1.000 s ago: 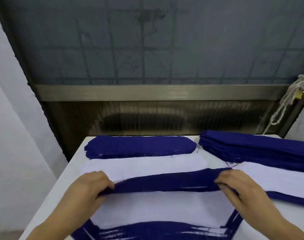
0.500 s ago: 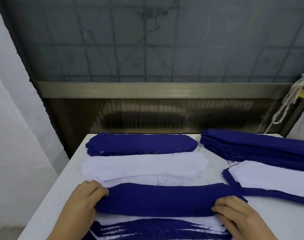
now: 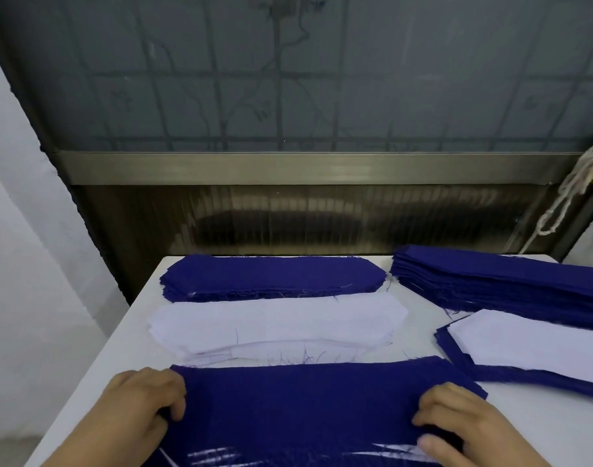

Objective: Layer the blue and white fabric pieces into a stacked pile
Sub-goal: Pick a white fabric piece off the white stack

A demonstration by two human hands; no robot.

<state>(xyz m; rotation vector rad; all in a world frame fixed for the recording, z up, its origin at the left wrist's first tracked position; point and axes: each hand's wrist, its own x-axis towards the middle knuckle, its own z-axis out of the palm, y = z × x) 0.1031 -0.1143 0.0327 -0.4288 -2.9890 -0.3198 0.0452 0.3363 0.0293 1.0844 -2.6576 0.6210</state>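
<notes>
- Two hands work the near edge of the surface (image 3: 96, 375): the left hand (image 3: 143, 402) and the right hand (image 3: 457, 423) each hold one end of a blue fabric piece (image 3: 308, 399).
- Left grip: fingers curled over the piece's left end, pinching it. Right grip: fingers bent onto the right end with the thumb along the near edge, apparently pinching it too, though the underside is hidden.
- Change: a second ago the blue piece was held up as a narrow band above a bare white layer; now it is spread flat and lies lower, covering that white layer on the pile at the near edge. Only streaks of white peep out along its near side.
- My reading: a blue layer has just been added to the stacked pile, and a white one is due next.
- Supply toward the far edge: a blue stack (image 3: 271, 276) at the far left corner, with a white stack (image 3: 274, 325) just in front of it, between it and the pile.
- Toward the right edge: a taller blue stack (image 3: 510, 281), and in front of it a white piece on blue (image 3: 537, 345).
</notes>
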